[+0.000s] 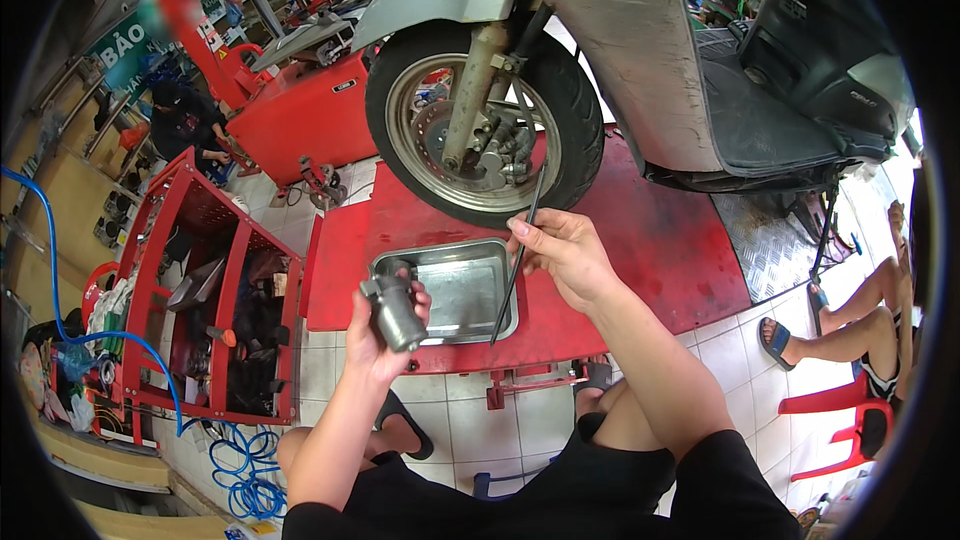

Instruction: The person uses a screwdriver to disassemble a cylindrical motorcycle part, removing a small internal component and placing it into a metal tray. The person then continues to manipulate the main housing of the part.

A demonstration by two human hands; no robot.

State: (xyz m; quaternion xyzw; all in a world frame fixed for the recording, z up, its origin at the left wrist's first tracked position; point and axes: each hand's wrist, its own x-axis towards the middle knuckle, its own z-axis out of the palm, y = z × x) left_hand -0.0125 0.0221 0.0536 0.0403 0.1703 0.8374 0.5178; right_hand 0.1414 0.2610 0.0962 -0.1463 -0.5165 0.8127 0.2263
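Note:
My left hand (pixel 368 352) is wrapped round a grey metal cylinder (pixel 398 316), which looks like a small starter motor, above the left side of a metal tray (pixel 460 285). Between the thumb and fingers of my right hand (pixel 568 252) is a long, thin dark rod (pixel 508 300). It slants down across the tray's right side; I cannot make out what kind of tool it is. The two held things are apart. Just beyond the tray stands the scooter's front wheel (pixel 480 125), with its brake caliper (pixel 500 160) showing.
The tray sits on a red lift platform (pixel 660 260) under the grey scooter (pixel 640 50). At left stand a red tool cart (pixel 215 290) and a coiled blue hose (pixel 240 475). One person (pixel 185 125) works at far left; another person's legs (pixel 850 335) show at right beside a red stool (pixel 840 410).

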